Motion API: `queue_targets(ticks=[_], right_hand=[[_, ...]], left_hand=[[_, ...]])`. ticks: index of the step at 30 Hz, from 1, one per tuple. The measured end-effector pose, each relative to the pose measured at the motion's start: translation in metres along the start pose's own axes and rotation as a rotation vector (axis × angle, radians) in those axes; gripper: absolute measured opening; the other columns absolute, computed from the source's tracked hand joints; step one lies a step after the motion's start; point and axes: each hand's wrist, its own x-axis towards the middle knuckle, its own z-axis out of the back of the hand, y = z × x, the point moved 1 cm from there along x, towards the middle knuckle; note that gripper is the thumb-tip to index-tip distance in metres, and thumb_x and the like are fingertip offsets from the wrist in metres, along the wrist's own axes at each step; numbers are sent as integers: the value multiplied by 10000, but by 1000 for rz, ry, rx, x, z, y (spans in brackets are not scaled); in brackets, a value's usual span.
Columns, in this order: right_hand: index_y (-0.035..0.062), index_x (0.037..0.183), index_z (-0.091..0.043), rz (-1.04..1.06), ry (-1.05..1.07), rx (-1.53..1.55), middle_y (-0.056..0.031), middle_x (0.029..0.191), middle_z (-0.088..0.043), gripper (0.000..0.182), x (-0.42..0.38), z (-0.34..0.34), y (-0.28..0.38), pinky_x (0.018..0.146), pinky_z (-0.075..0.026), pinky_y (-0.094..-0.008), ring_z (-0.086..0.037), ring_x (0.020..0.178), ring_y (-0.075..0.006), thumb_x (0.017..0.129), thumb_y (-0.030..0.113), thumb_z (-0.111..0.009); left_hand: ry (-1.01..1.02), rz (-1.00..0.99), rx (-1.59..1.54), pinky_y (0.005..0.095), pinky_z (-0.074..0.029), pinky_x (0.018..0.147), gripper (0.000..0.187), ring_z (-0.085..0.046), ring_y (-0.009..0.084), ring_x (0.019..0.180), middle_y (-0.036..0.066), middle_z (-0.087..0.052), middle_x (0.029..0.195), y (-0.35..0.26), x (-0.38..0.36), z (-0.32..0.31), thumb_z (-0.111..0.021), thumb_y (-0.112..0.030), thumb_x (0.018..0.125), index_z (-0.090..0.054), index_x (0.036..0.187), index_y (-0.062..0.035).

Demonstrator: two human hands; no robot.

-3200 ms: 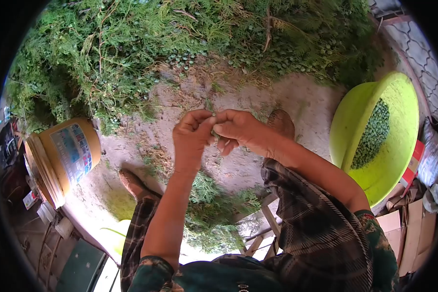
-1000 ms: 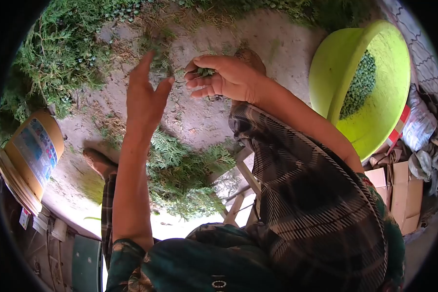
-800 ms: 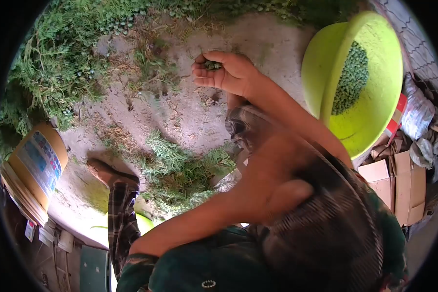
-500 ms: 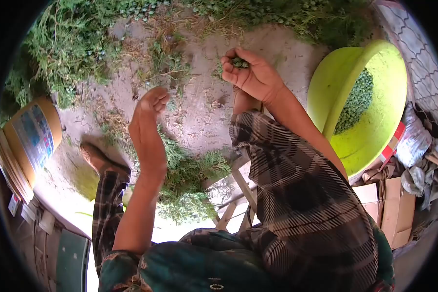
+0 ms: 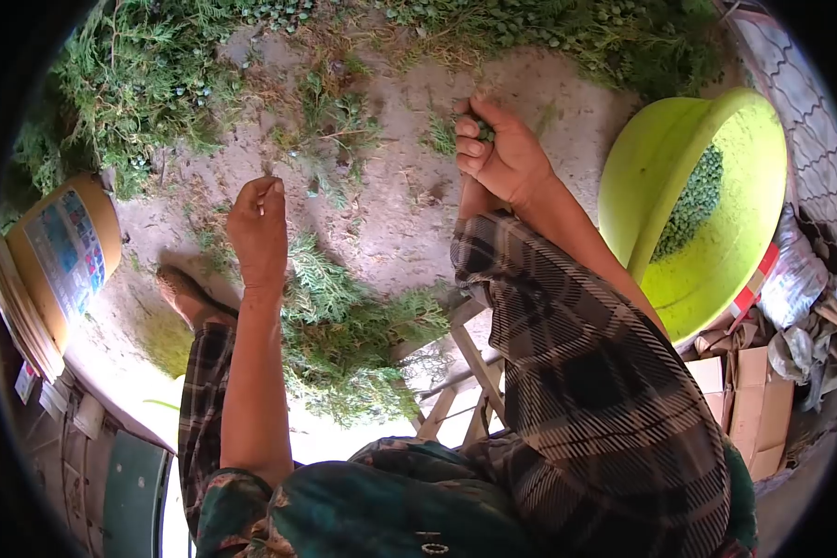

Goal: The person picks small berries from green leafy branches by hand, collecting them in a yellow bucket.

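Head view: right hand [image 5: 507, 163] clenched on a few small round green berries [image 5: 484, 131], just left of the tilted lime-green plastic basin [image 5: 656, 177]. Left hand [image 5: 259, 223] pinched shut, contents unclear. Berries look light, firm, prone to roll; best cupped in the palm.

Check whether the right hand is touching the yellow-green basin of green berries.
Apart. The head view shows the right hand closed around a few green berries, with bare ground showing between it and the basin rim.
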Motion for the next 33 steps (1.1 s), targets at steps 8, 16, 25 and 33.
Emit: queue_targets(ticks=[8, 16, 25, 33], right_hand=[[60, 942, -542, -59, -29, -236, -36, 813, -572, 101, 2, -18, -14, 697, -501, -368, -555, 712, -135, 897, 148, -518], [46, 962, -534, -74, -55, -300, -39, 815, -566, 160, 0, -23, -17, 624, -517, -324, -553, 681, -121, 915, 198, -523], [57, 998, -536, -51, -73, -427, -35, 852, -566, 212, 6, -33, -15, 618, -506, -310, -552, 676, -113, 907, 247, -550], [47, 984, -549, -35, -76, -539, -30, 782, -573, 200, 6, -42, -14, 511, -477, -263, -540, 590, -99, 891, 223, -567]], left_hand=[[-86, -282, 84, 282, -478, 684, 101, -595, 162, 717, 72, -616, 808, -9, 32, -26, -627, -45, 780, -620, 881, -43], [-56, -836, 592, 400, -403, 728, 211, -552, 279, 776, 77, -591, 821, -59, 44, -70, -731, -199, 677, -626, 829, -96], [-42, -660, 797, 394, -380, 757, 151, -550, 287, 803, 103, -583, 825, -55, 39, -76, -675, -163, 711, -587, 796, -74], [-50, -749, 572, 385, -401, 760, 108, -546, 264, 732, 108, -575, 768, -52, 37, -63, -612, -89, 773, -545, 842, -40]])
